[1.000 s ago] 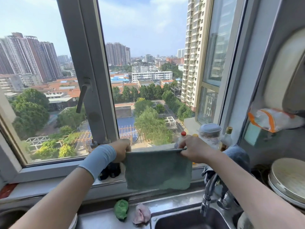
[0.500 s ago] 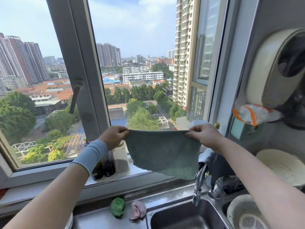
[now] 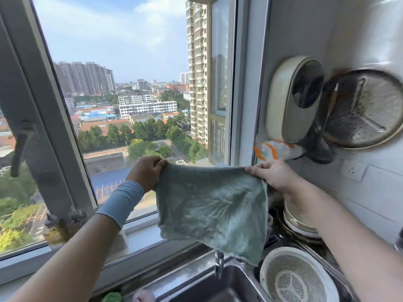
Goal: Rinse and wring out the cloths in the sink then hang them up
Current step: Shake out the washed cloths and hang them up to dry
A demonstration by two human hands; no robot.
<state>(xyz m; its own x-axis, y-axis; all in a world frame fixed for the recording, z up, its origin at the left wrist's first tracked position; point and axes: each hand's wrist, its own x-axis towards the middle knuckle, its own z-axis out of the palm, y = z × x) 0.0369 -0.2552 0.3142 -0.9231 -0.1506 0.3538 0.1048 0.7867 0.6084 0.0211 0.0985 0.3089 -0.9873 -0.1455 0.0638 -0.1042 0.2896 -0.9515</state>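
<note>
A grey-green cloth [image 3: 212, 211] hangs spread out flat above the sink [image 3: 231, 286], held up by its two top corners. My left hand [image 3: 147, 172], with a light blue wrist sleeve, pinches the left corner. My right hand [image 3: 273, 175] pinches the right corner close to the tiled wall. The tap [image 3: 218, 263] pokes out below the cloth's lower edge. A green cloth [image 3: 112, 297] and a pink cloth [image 3: 144, 296] lie bunched on the sink's rim at the bottom edge.
A white colander [image 3: 294, 277] sits right of the sink. On the wall hang a cream holder [image 3: 292, 101], a metal steamer plate [image 3: 362, 110] and an orange-and-white bag [image 3: 277, 150]. Stacked dishes [image 3: 301, 223] stand under my right arm. The window [image 3: 130, 83] fills the left.
Both hands have lifted the spread cloth higher and carried it to the right, toward the wall. The view has swung up and right with them.
</note>
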